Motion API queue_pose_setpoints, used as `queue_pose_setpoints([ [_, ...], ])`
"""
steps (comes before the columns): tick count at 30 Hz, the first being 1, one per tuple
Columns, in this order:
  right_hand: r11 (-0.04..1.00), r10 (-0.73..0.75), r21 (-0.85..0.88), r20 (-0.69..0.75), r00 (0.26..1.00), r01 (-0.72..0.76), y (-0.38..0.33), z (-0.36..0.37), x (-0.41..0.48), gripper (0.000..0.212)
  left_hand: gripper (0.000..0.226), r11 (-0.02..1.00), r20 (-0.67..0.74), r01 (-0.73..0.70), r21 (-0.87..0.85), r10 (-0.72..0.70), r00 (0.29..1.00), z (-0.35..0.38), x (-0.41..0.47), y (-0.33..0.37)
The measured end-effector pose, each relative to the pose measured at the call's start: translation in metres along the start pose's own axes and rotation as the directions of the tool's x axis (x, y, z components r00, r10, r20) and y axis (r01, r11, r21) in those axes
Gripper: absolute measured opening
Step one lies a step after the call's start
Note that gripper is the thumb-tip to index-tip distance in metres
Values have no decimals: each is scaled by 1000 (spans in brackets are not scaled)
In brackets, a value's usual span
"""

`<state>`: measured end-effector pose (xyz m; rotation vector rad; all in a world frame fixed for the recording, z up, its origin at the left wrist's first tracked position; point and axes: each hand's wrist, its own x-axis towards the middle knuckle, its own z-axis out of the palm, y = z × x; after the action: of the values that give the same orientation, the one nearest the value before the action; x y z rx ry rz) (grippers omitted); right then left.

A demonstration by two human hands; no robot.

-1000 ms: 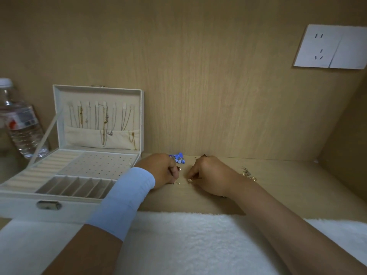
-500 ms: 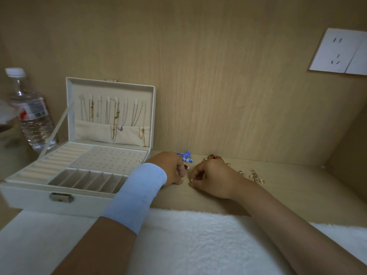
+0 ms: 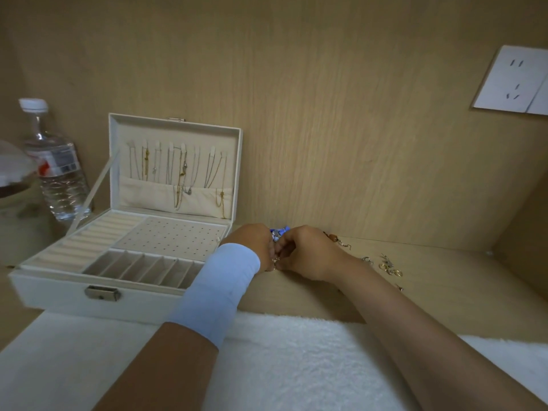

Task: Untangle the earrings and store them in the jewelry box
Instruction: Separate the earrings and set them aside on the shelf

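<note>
The white jewelry box (image 3: 59,287) stands open at the left, necklaces hanging in its lid, a perforated earring panel (image 3: 172,237) and divided slots inside. My left hand (image 3: 252,243), with a pale blue wristband, and my right hand (image 3: 305,252) meet knuckle to knuckle on the wooden shelf just right of the box. Both have curled fingers and pinch a small gold earring (image 3: 275,261) between them. A blue beaded earring (image 3: 278,232) peeks out behind the hands. More gold and silver earrings (image 3: 388,266) lie loose to the right of my right wrist.
A clear water bottle (image 3: 55,164) stands left of the box beside a blurred round object (image 3: 12,173). A white fluffy towel (image 3: 296,360) covers the near edge. The wooden back wall carries a white power socket (image 3: 513,81) at upper right.
My hands have drawn together until they touch, over the small gold earring. The view has shifted left, so the box and the loose earrings appear further right.
</note>
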<state>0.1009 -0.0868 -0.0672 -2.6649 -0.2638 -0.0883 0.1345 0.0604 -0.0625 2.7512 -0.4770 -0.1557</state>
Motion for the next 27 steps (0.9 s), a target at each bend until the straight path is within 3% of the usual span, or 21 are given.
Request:
queue_pose_setpoints([
  [4, 997, 17, 72, -64, 998, -12, 5, -16, -8, 24, 24, 1000, -3, -28, 5, 28, 1000, -5, -3, 2],
  [7, 991, 64, 124, -115, 991, -50, 21, -47, -19, 21, 13, 998, -100, -67, -22, 64, 993, -12, -5, 10],
  [12, 981, 174, 116, -196, 965, -154, 70, -89, -43, 17, 10, 953, -204, -207, -221, 162, 966, -12, -9, 43],
  [23, 980, 195, 20, 40, 980, -196, 118, -88, -48, 18, 20, 977, 44, -211, -42, 213, 976, 31, 23, 108],
  [27, 981, 193, 3, 67, 979, -194, 122, -84, -44, 15, 14, 963, 58, -254, -94, 260, 964, 39, 24, 107],
])
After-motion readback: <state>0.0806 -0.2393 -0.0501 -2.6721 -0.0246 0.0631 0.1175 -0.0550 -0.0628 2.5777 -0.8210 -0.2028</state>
